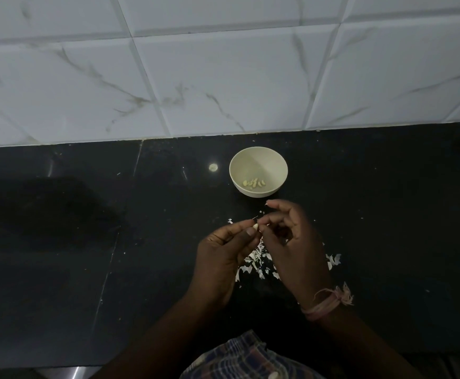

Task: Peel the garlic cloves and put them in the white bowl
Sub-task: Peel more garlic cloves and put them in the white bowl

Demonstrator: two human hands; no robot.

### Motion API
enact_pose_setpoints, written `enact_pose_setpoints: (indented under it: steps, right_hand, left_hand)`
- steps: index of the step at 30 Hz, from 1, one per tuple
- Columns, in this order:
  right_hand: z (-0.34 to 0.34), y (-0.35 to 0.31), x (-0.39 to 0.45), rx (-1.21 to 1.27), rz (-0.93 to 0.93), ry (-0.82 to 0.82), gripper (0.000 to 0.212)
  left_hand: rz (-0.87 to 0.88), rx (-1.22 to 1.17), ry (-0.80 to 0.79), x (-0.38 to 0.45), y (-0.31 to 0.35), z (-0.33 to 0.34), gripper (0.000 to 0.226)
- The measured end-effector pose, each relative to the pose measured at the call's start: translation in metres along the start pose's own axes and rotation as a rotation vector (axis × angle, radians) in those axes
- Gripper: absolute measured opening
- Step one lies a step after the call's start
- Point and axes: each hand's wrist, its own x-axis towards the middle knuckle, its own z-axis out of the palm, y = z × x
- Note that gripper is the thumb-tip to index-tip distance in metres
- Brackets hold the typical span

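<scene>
- We are seeing the left hand (223, 253) pinching a small garlic clove (255, 227) between thumb and curled fingers, holding it up over the surface (86, 242).
- The right hand (291, 242) is reaching in from the other side, its thumb and forefinger closing on the clove's tip, the other fingers loosely curled; whether they are gripping skin or the clove itself we cannot tell.
- A pink thread band (327, 302) is sitting around the right wrist.
- Torn garlic skins (256, 262) are lying scattered on the surface under and just beside both hands.
- The white bowl (258, 171) is standing just beyond the hands, near the surface's back edge, and is holding a few peeled cloves (254, 183) at its bottom.
- A marbled tile wall (223, 64) is rising from the back edge.
- Checked cloth (245, 356) is showing at the near edge, between the forearms.
</scene>
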Motion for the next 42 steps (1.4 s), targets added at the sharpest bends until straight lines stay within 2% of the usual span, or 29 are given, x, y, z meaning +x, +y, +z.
enact_pose_setpoints:
  steps: [6, 11, 16, 20, 26, 28, 32, 36, 40, 42]
  right_hand:
    - [-0.001, 0.009, -0.002, -0.034, -0.051, -0.019, 0.052]
    - [0.000, 0.013, -0.005, -0.133, -0.119, -0.040, 0.061]
    - [0.000, 0.012, -0.007, -0.190, -0.159, -0.043, 0.066]
    - [0.001, 0.014, -0.006, -0.210, -0.181, -0.032, 0.058]
    - [0.003, 0.011, -0.006, -0.272, -0.146, -0.038, 0.051]
    - [0.002, 0.011, -0.004, -0.282, -0.132, -0.069, 0.051]
    - [0.001, 0.012, -0.002, -0.309, -0.064, -0.132, 0.043]
    - [0.001, 0.009, -0.001, -0.236, 0.074, -0.137, 0.035]
    - [0.004, 0.007, 0.001, 0.022, 0.317, -0.078, 0.032]
    - [0.005, 0.009, 0.003, 0.263, 0.459, 0.003, 0.025]
  left_hand:
    - [0.022, 0.080, -0.020, 0.001, -0.001, -0.005, 0.015]
    - [0.050, 0.135, -0.025, -0.001, 0.001, -0.006, 0.028]
    - [0.037, 0.135, -0.038, 0.000, 0.002, -0.006, 0.018]
    - [0.001, 0.106, -0.011, 0.001, -0.001, -0.007, 0.015]
    - [-0.083, -0.021, 0.036, 0.004, -0.003, -0.007, 0.044]
    - [-0.089, -0.019, 0.034, 0.004, -0.002, -0.008, 0.047]
    - [-0.108, -0.016, 0.044, 0.004, -0.003, -0.013, 0.045]
    - [-0.113, 0.025, 0.020, 0.004, -0.004, -0.016, 0.034]
    - [-0.111, 0.012, -0.010, 0.002, -0.001, -0.012, 0.018]
    - [-0.128, -0.029, -0.037, 0.000, -0.001, -0.008, 0.017]
